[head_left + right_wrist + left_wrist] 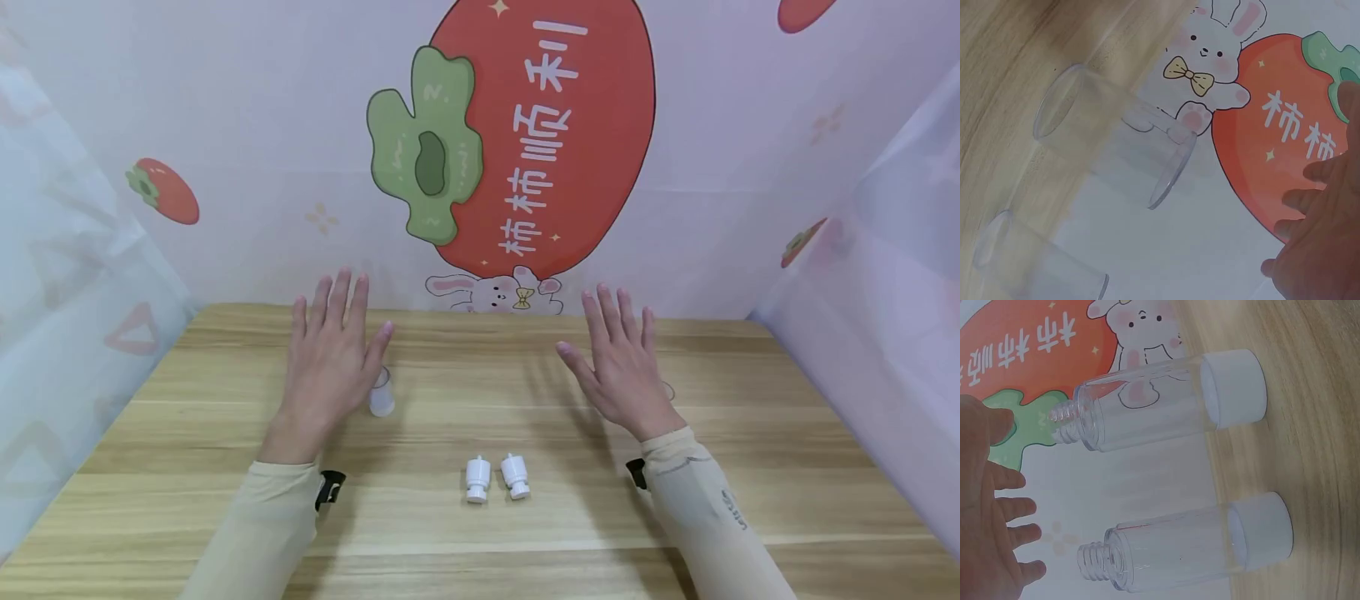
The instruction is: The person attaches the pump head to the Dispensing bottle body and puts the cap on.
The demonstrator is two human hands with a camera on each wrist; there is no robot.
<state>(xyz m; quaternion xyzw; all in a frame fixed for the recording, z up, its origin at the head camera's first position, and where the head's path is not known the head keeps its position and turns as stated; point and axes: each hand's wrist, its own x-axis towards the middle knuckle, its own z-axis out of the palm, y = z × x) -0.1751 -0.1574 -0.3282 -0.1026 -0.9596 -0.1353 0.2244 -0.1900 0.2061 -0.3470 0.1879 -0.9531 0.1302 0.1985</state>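
My left hand (326, 367) is held out with straight fingers and the thumb apart, holding nothing. Beneath and beside it, two clear bottles with threaded necks and white bases stand upright; the left wrist view shows one bottle (1147, 409) and another bottle (1179, 547). My right hand (622, 367) has its fingers extended too, gripping nothing. Near it are two clear hollow cylinders, one cylinder (1116, 137) and a second cylinder (1041, 262), mostly hidden by the hand in the head view. Between the forearms, two white pump heads (477, 479) lie side by side on the table.
The wooden table (480, 550) is enclosed by a printed back sheet (255, 250) and side sheets, with the back sheet meeting the table's far edge. Black straps (328, 490) sit at both wrists.
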